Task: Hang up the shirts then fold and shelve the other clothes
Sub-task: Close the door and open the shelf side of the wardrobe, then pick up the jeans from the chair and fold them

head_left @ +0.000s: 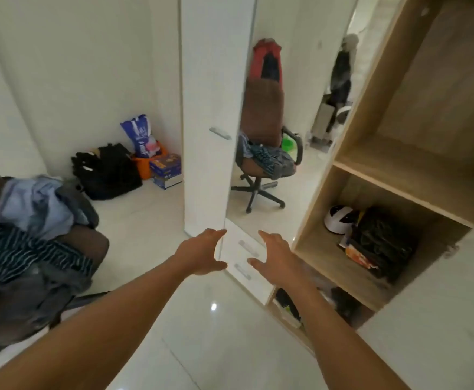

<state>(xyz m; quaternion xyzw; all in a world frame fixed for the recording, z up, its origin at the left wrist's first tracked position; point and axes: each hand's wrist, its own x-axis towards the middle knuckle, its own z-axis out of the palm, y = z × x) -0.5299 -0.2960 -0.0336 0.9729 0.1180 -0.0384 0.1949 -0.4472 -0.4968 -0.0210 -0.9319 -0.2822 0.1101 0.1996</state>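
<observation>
Status: apparently not begun. Left hand (202,253) and right hand (279,254) spread wide, empty, before the wardrobe (370,108); clothes pile (33,220) (unsorted, none visibly hung) lies left of it.

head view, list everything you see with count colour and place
clothes pile: 1, blue, striped and grey, on chair at left
office chair: 1, brown, left edge
bag: 1, black, floor by wall
bucket: 1, orange, beside bag
sack: 1, blue and white, by bucket
wardrobe: 1, light wood, right, open
mirror: 1, on white door, centre
drawers: 2, white, below mirror
left grip: 1, bare, empty, before drawers
right grip: 1, bare, empty, before drawers
</observation>
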